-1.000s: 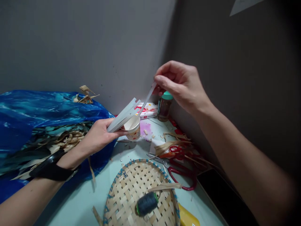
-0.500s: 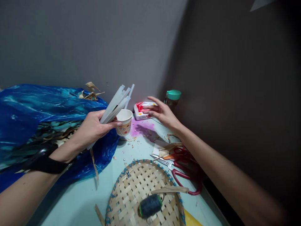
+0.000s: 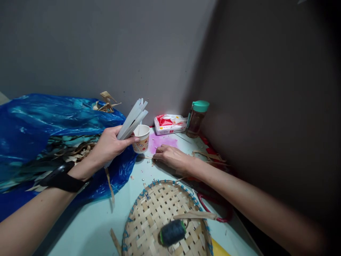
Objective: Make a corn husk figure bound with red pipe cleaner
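My left hand [image 3: 112, 144] is closed around a bundle of translucent white sticks [image 3: 132, 119] that look like hot glue sticks. Its thumb reaches to the side of a patterned paper cup [image 3: 141, 142]; whether the thumb grips the cup, I cannot tell. A pale stick shows inside the cup's mouth. My right hand [image 3: 169, 156] is low over the table beside a pink stain, its fingers bent together and pointing down among small scraps. What is between its fingertips, if anything, is hidden. Partly under my right forearm are red-handled scissors [image 3: 226, 215].
In front lies a woven bamboo tray [image 3: 149, 209] bearing a dark thread spool [image 3: 173, 233] and a dry strip. A blue plastic bag [image 3: 66, 113] of dried strips fills the left. Against the wall are a tissue pack [image 3: 170, 124] and a green-lidded bottle [image 3: 197, 119].
My right hand has come down from in front of the tissue pack to the tabletop, and its fingers have drawn together. My left hand still holds the sticks. The view has shifted slightly.
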`<state>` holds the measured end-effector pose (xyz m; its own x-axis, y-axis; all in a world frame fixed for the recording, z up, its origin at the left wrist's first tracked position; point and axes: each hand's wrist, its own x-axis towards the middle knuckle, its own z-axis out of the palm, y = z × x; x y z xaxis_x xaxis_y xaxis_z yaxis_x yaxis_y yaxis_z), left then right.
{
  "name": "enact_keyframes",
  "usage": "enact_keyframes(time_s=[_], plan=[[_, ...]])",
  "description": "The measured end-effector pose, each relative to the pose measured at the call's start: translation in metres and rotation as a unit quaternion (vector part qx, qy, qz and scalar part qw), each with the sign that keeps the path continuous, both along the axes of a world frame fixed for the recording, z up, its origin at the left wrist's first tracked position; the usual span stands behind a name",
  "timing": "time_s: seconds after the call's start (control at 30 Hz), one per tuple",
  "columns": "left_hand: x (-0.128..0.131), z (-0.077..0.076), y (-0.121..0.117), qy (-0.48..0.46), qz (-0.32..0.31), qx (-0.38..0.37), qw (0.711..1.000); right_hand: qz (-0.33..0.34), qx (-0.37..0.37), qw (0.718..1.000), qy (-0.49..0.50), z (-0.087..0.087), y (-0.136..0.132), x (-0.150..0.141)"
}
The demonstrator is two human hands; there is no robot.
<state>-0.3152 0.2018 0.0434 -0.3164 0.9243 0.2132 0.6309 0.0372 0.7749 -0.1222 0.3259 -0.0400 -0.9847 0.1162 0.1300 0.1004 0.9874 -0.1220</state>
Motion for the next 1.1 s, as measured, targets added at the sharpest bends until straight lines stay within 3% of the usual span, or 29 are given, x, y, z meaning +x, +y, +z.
enact_keyframes(time_s=[0.13,0.27,0.4,0.47,0.6,0.7,0.8,0.87,0.97,1.1], plan=[[0.0,-0.001,0.0,0.004,0.001,0.001,1.0,0.021,0.039,0.999,-0.013,0.003,-0.004,0.006],[0.002,-0.001,0.0,-0.006,0.004,-0.003,1.0,-0.03,0.019,0.999,0.001,0.011,-0.001,0.009],[0.005,-0.004,0.001,-0.024,-0.019,-0.016,0.999,-0.118,-0.067,0.974,0.183,0.047,0.0,0.004],[0.007,-0.005,0.001,-0.029,-0.031,-0.021,0.999,-0.118,-0.087,0.956,0.256,0.069,-0.003,-0.003],[0.012,-0.005,-0.001,-0.025,-0.04,-0.016,0.999,-0.047,-0.072,0.974,0.212,0.088,-0.003,-0.016],[0.01,-0.002,-0.003,-0.018,-0.026,-0.011,0.999,-0.087,-0.088,0.962,0.244,0.078,0.008,-0.016],[0.003,0.0,-0.006,-0.016,-0.006,0.0,1.0,-0.134,-0.114,0.962,0.207,0.051,0.025,-0.012],[-0.002,-0.001,-0.007,-0.018,0.004,0.016,1.0,-0.1,-0.096,0.985,0.102,0.028,0.032,-0.012],[-0.005,-0.004,-0.009,-0.028,0.006,0.009,1.0,-0.042,-0.054,0.997,0.029,-0.003,0.031,-0.015],[-0.004,-0.005,-0.012,-0.036,0.004,-0.009,0.999,-0.024,0.004,1.0,0.003,-0.014,0.015,-0.009]])
